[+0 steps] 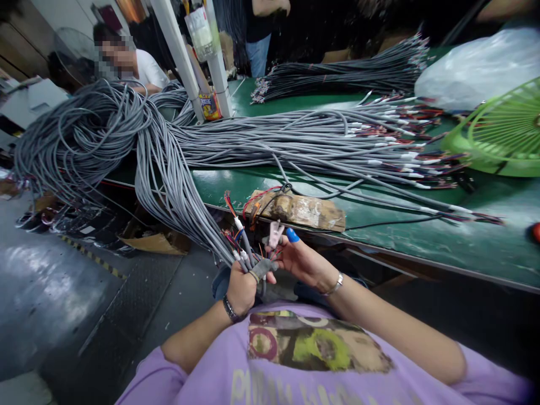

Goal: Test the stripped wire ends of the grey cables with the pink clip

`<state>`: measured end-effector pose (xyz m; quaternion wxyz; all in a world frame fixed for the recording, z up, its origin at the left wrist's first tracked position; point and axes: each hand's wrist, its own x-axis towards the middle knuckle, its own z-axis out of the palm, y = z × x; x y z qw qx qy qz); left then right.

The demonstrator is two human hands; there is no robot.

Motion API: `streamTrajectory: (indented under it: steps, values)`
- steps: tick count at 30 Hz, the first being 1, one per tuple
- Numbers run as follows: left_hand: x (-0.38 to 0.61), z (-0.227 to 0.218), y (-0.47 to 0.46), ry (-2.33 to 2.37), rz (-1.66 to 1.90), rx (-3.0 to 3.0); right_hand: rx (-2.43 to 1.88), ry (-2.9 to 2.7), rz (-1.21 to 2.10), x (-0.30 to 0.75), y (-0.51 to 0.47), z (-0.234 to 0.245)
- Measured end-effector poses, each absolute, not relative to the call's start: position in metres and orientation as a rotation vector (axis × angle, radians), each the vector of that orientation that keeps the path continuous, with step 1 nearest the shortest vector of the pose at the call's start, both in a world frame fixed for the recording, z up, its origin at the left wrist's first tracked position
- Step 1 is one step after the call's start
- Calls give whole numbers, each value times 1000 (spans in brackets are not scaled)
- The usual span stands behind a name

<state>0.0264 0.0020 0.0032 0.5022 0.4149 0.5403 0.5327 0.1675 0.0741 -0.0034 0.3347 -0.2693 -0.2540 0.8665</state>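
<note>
My left hand (242, 289) is closed around the ends of a bundle of grey cables (169, 180) that hangs down from the green table (464, 242). Coloured inner wires (233, 216) fan out above the fist. My right hand (301, 260), with a blue cap on one fingertip (292, 235), is curled beside the left and pinches a small pale tool or clip (275, 233) at the wire ends. Both hands are held over my lap, just below the table's front edge.
More grey cable bundles (320, 138) lie across the table, and dark ones (346, 70) lie further back. A taped brown block (301, 211) sits at the front edge. A green fan guard (502, 132) and a white bag (476, 67) are right. A seated person (135, 64) is far left; others stand behind.
</note>
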Motion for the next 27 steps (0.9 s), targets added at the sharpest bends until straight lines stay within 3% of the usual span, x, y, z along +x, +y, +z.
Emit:
streamTrajectory:
  steps: [12,27]
  values:
    - [18,15,-5,1265,973,1277,-760,-1357,2024,170,53,17]
    - [17,-18,-6,1274,1352,1037,-968,-1323,1875,167,53,16]
